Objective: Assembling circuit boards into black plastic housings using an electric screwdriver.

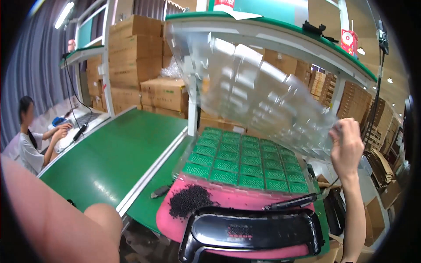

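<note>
My right hand (346, 142) is raised at the right, its fingers closed on the edge of a large clear plastic blister tray (258, 94). The tray is tilted up, spanning the space under the shelf, with moulded pockets that catch the light. Below it, a second clear tray lies flat and holds rows of green rectangular boards (226, 165). At the lower left my left arm (57, 215) comes close to the camera; the left hand does not show. Nearer me lie a black curved plastic housing (250, 232) and a heap of small black pieces (189, 200).
A pink mat (169, 219) lies under these things. On it rests a black pen-shaped tool (291, 202). To the left runs a green-topped bench (114, 149), with a seated co-worker (33, 140) beyond it. Overhead is a green-edged shelf (272, 25); stacked cartons (136, 57) stand behind.
</note>
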Tool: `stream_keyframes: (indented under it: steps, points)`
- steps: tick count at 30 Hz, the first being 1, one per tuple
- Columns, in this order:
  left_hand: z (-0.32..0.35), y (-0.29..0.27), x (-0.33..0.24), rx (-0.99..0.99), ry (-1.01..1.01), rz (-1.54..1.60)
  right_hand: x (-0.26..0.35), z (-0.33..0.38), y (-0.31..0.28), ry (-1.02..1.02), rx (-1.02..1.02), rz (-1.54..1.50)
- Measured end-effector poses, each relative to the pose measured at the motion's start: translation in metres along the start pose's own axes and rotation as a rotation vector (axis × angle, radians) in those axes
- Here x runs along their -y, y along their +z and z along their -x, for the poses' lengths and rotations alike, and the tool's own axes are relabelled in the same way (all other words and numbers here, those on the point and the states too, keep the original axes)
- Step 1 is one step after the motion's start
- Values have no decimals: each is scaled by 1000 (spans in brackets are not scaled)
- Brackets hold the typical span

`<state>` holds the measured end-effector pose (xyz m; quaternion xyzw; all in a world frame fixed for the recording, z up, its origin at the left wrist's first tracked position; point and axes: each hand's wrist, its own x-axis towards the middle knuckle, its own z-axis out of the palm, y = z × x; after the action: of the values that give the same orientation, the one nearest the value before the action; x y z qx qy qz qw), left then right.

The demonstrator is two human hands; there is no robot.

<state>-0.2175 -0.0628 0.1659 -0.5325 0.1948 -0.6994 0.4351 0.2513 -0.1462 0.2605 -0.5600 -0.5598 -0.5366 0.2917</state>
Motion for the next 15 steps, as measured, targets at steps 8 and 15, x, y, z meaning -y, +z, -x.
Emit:
stream_keyframes:
  steps: [8,15]
  points:
    - [24,10,-20,-210,-245,210,-27,2,-72,384,-299,-334]
    - [29,161,-75,-411,-260,414,-86,66,-239,479,-529,-507]
